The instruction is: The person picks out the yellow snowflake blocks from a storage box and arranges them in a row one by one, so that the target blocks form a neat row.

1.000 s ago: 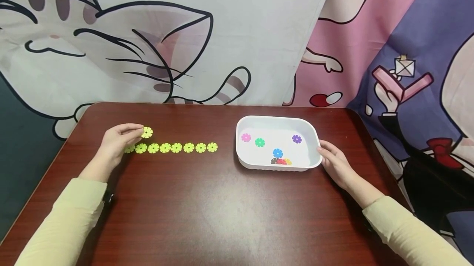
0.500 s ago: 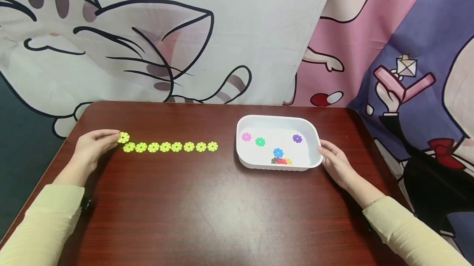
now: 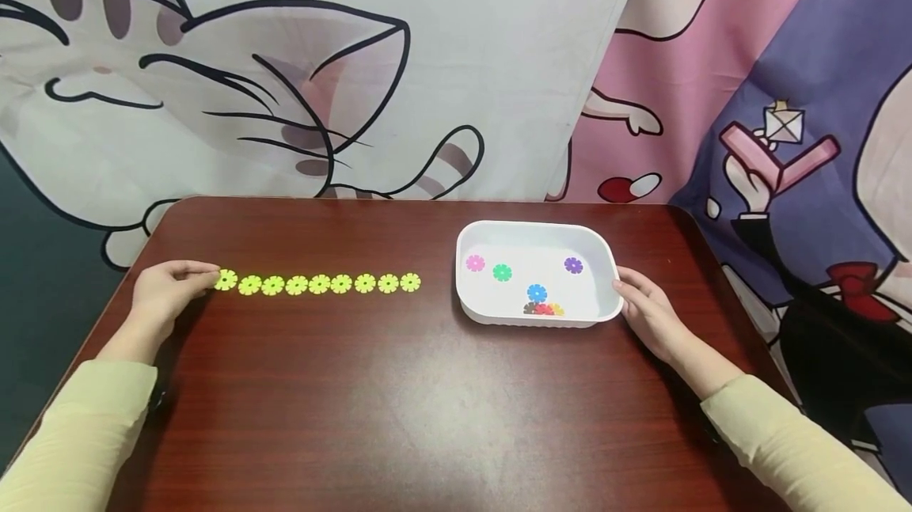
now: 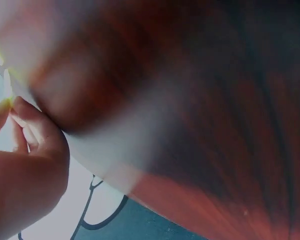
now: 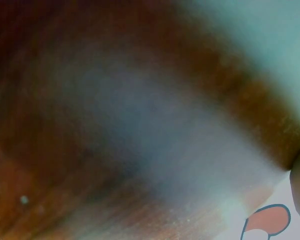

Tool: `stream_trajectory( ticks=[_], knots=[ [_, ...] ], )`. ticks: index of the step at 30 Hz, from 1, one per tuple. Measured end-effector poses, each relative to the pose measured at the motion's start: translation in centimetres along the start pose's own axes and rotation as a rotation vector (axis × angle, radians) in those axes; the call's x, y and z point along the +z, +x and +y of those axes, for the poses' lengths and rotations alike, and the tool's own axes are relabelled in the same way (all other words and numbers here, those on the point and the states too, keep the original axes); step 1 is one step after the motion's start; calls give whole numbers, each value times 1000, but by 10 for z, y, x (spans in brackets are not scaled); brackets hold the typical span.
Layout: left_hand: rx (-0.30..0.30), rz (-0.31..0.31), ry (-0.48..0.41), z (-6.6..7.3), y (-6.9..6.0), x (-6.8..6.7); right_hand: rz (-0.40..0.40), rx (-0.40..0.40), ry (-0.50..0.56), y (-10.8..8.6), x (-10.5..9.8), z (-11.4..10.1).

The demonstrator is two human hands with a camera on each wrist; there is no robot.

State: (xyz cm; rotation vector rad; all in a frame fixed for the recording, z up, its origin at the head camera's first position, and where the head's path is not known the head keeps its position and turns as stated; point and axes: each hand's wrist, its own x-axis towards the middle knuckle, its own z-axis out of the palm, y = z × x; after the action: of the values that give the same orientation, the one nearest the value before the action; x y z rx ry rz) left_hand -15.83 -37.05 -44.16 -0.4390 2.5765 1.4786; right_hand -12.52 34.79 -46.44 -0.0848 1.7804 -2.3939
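Note:
In the head view my left hand (image 3: 165,290) pinches a yellow flower-shaped disc (image 3: 226,280) between thumb and fingertips, at the left end of a row of yellow flower discs (image 3: 319,284). The pinched disc sits slightly higher than its neighbour, and whether it touches the table cannot be told. The left wrist view shows the same hand (image 4: 35,150) with a thin yellow edge at its fingertips. At the right, my right hand (image 3: 651,310) grips the right rim of a white plastic tray (image 3: 537,320), thumb on the rim and other fingers partly hidden behind it.
Loose flower discs lie in the tray: pink (image 3: 475,263), green (image 3: 502,272), purple (image 3: 573,265), blue (image 3: 537,293), and a dark, red and yellow cluster (image 3: 544,309) by the near wall. The brown table (image 3: 399,401) ends at a cartoon-printed cloth (image 3: 499,77) behind.
My left hand has carried the yellow disc left and then down, from above the row to its left end. The right hand stays on the tray's rim.

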Motion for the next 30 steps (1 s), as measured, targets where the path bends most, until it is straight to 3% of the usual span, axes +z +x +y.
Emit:
stream_trajectory(
  ticks=[2,4,12,22,30],
  knots=[
    [15,36,137,-2,1,0,1,0,3,1,0,0],
    [27,57,212,-3,1,0,1,1,5,1,0,0],
    [107,103,356,-2,0,4,6,2,7,1,0,-1],
    [170,129,404,4,1,11,13,-6,16,-3,-2,-2],
    [157,132,400,-2,-2,6,8,-1,16,-2,1,-1]
  ],
)
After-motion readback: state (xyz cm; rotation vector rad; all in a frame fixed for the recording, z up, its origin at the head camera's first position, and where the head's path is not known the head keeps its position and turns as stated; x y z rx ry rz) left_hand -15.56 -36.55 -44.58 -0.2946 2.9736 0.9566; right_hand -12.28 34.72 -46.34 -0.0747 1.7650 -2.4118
